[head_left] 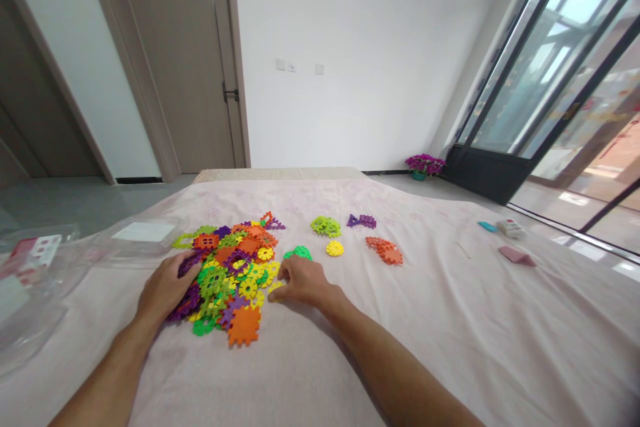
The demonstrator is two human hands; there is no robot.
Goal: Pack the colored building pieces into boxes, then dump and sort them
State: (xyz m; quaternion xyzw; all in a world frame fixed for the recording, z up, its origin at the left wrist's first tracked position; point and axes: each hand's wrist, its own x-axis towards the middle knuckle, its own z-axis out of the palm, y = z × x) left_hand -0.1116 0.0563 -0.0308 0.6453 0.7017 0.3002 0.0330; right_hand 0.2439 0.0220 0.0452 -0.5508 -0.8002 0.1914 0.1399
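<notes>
A heap of plastic interlocking pieces point(235, 273), orange, purple, green and yellow, lies on the cloth. My left hand point(163, 287) rests against the heap's left side, thumb and fingers apart, touching purple toothed pieces point(187, 303). At the heap's right edge, my right hand point(303, 279) pinches a yellow notched disc point(275, 288) between thumb and fingers. Just beyond that hand are green discs point(299, 253), partly hidden by it. Farther out lie a light-green cluster point(325, 226), a yellow disc point(335, 249), some purple pieces point(363, 221) and a row of orange pieces point(385, 251).
Clear plastic packaging point(95, 250) lies to the left on the pink bedsheet-like cloth point(425, 333). At the far right are a blue item point(487, 227), a small whitish block point(510, 229) and a folded pink piece point(517, 256). A wall stands behind the table.
</notes>
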